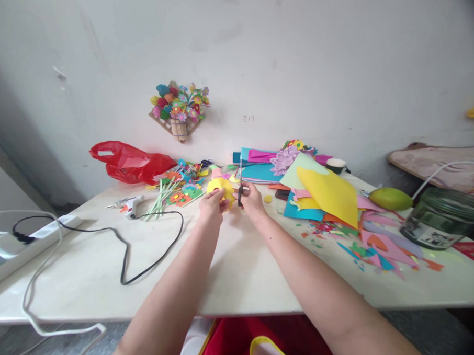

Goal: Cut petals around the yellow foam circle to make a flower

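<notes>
Between the fingers of my left hand (213,203) is a yellow paper flower (220,185) with a scalloped edge, raised over the middle of the table. My right hand (252,200) is closed round the dark handles of a pair of scissors (240,190), whose blades point up and away from me, just right of the flower. Whether the scissors touch the flower I cannot tell. A small yellow disc (268,199) lies on the table to the right of my right hand.
Coloured sheets (330,194) and scraps (379,246) spread across the right, near a green glass jar (435,220). At left are a glue gun (131,207) with its black cord, pale green sticks (163,192), a red plastic bag (131,165) and a power strip (41,237).
</notes>
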### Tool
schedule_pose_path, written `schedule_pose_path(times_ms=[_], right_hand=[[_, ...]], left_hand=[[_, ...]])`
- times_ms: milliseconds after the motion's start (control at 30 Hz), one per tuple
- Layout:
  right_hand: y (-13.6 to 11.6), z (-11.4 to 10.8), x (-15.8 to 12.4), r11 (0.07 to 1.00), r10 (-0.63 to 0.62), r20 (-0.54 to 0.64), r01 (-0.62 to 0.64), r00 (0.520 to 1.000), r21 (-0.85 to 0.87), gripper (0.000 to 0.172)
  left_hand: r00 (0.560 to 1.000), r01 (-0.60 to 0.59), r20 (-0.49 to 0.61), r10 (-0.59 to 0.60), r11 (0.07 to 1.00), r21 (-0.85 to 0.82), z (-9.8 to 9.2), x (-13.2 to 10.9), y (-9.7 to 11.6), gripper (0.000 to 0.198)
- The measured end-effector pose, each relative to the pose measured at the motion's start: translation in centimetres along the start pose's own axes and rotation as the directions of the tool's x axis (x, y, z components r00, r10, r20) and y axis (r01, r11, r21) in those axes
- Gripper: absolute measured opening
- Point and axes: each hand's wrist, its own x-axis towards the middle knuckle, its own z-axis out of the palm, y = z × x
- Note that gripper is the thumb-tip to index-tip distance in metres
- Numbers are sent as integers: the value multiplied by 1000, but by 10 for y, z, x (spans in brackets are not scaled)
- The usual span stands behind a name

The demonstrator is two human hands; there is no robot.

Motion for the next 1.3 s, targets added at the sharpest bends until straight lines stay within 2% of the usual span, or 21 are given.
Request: schedule_pose_path(times_ms=[67, 233, 467, 567, 667, 733, 767, 800, 867, 900, 967, 1067, 1167, 1300], right_hand=[[-1, -2, 0, 1000, 9, 5, -9, 1000, -8, 40], [1, -5, 1, 998, 58, 33, -58, 998, -22, 38], [1, -5, 3, 999, 42, -20, -42, 999, -2, 39], [-1, -6, 4, 999, 45, -62, -45, 997, 6, 40], [-4, -8, 4, 999, 44, -85, -44, 995, 4, 40], [-5, -10, 4, 999, 49, -76, -49, 996, 5, 40], [-5, -10, 4, 998, 55, -59, -55, 997, 5, 40], [-5, -11, 4, 998, 62, -37, -62, 997, 5, 39], [-4, -12, 4, 997, 78, 11, -78, 997, -1, 39], [-3, -12, 4, 996, 89, 30, -89, 996, -10, 39], [-2, -12, 4, 993, 115, 54, -113, 992, -30, 39], [1, -11, 3, 989, 141, 65, -137, 988, -50, 39], [3, -10, 3, 988, 145, 70, -140, 987, -67, 38], [7, -7, 1, 990, 130, 85, -124, 988, -65, 39]], left_hand=[[999, -28, -30, 28, 1000, -1, -3, 2, -5, 25], [991, -135, 19, 134, 989, 66, -8, 6, -19, 34], [955, -279, -11, 298, 906, 319, -12, 12, -26, 36], [885, -381, -51, 463, 783, 492, -17, 16, -24, 38], [760, -451, -99, 643, 630, 632, -23, 23, -23, 42], [704, -515, -59, 708, 565, 644, -26, 29, -23, 48], [720, -538, -26, 694, 581, 610, -26, 33, -25, 51], [755, -555, 12, 655, 629, 544, -27, 37, -26, 52], [833, -530, 82, 547, 747, 400, -28, 44, -30, 56], [849, -516, 91, 520, 781, 351, -28, 47, -31, 55], [869, -494, 113, 483, 822, 285, -28, 50, -34, 46], [886, -464, 166, 433, 826, 320, -28, 51, -35, 35], [899, -437, 168, 404, 808, 396, -27, 50, -34, 35], [906, -420, 214, 364, 834, 357, -26, 49, -35, 36]])
